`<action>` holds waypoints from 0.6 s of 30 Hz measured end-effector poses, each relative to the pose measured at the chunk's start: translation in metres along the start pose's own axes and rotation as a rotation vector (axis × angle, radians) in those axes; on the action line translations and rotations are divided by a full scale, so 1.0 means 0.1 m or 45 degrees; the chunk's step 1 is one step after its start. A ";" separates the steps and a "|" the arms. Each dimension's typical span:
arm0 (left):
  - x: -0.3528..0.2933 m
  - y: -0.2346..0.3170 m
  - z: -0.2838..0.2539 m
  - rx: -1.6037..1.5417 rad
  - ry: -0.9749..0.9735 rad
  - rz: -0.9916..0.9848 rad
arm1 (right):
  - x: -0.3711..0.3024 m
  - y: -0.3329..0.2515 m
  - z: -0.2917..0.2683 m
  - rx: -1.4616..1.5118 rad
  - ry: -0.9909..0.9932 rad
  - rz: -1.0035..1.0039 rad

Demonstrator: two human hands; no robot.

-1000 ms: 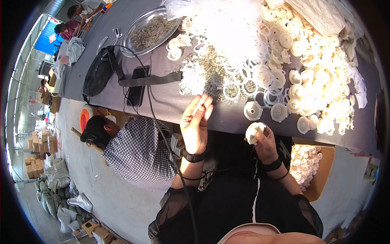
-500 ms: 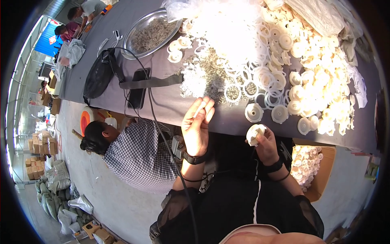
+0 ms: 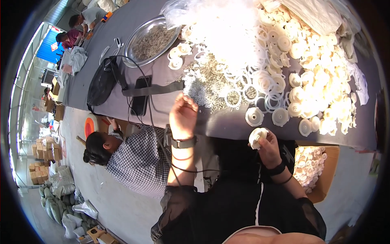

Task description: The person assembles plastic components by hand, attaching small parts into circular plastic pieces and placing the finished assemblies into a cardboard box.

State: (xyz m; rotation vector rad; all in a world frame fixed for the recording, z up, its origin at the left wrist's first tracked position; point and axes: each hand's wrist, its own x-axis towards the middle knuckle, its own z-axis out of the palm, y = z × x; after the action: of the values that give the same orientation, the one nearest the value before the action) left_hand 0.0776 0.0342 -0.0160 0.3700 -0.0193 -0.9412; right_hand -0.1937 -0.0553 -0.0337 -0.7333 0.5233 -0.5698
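Observation:
My right hand (image 3: 271,151) grips a round white plastic part (image 3: 257,138) with a raised centre, just off the table's near edge. My left hand (image 3: 183,118) is over the near edge of the table, its fingers curled together beside a heap of small white plastic pieces (image 3: 194,88). Whether something tiny sits in those fingers is hidden. Small metal springs (image 3: 215,77) lie spread right of the white pieces. Translucent white rings (image 3: 233,99) rest beyond my hands. Two round white parts, a cap-like disc (image 3: 254,116) and another disc (image 3: 280,116), lie close to my right hand.
A large heap of white plastic parts (image 3: 321,81) covers the table's right side. Far left are a metal tray (image 3: 136,62) of small metal pieces, a black bag (image 3: 101,87) and a phone (image 3: 140,101). A cable hangs by my left arm. A person in a checked shirt (image 3: 138,162) sits close by.
My left hand has moved left and turned, its fingers now curled beside the small white pieces. The right hand still holds the round white part, almost unmoved. The view has shifted slightly.

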 end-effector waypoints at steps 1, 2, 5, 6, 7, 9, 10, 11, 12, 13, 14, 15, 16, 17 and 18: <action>0.08 0.09 0.03 -0.006 -0.027 0.026 | 0.01 0.00 -0.01 0.011 -0.014 -0.005; 0.16 0.17 0.06 -0.010 -0.055 0.051 | 0.02 0.00 -0.01 0.023 -0.027 -0.011; 0.42 0.31 0.18 0.163 0.192 0.325 | 0.06 0.00 0.07 0.040 -0.029 -0.003; 0.53 0.42 0.15 0.189 0.248 0.391 | 0.07 -0.01 0.13 0.051 -0.032 -0.004; 0.67 0.50 0.03 0.233 0.265 0.435 | 0.09 -0.01 0.18 0.012 -0.078 0.005; 0.97 0.69 -0.26 0.327 0.332 0.514 | 0.11 0.02 0.24 -0.007 -0.172 0.052; 1.08 0.75 -0.37 0.409 0.404 0.510 | 0.10 0.03 0.26 0.006 -0.173 0.054; 1.19 0.80 -0.44 0.459 0.490 0.543 | 0.11 0.02 0.28 0.021 -0.198 0.084; 1.28 0.84 -0.50 0.510 0.579 0.575 | 0.11 0.03 0.29 0.036 -0.221 0.117; 1.35 0.88 -0.53 0.519 0.579 0.574 | 0.11 0.04 0.29 0.045 -0.219 0.117; 1.42 0.91 -0.57 0.609 0.598 0.598 | 0.10 0.06 0.27 0.030 -0.202 0.128; 1.47 0.92 -0.57 0.699 0.617 0.618 | 0.09 0.07 0.25 0.015 -0.181 0.140; 1.51 0.92 -0.57 0.705 0.619 0.614 | 0.09 0.08 0.23 0.021 -0.177 0.142; 1.55 0.92 -0.57 0.788 0.598 0.692 | 0.08 0.10 0.22 0.007 -0.161 0.156; 1.59 0.90 -0.57 0.870 0.572 0.767 | 0.09 0.11 0.21 -0.009 -0.142 0.168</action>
State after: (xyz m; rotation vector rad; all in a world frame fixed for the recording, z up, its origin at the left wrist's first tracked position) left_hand 0.2529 -0.0267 -0.0635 1.1320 -0.0392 -0.2123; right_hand -0.1712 -0.0451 -0.0309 -0.7268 0.4662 -0.4021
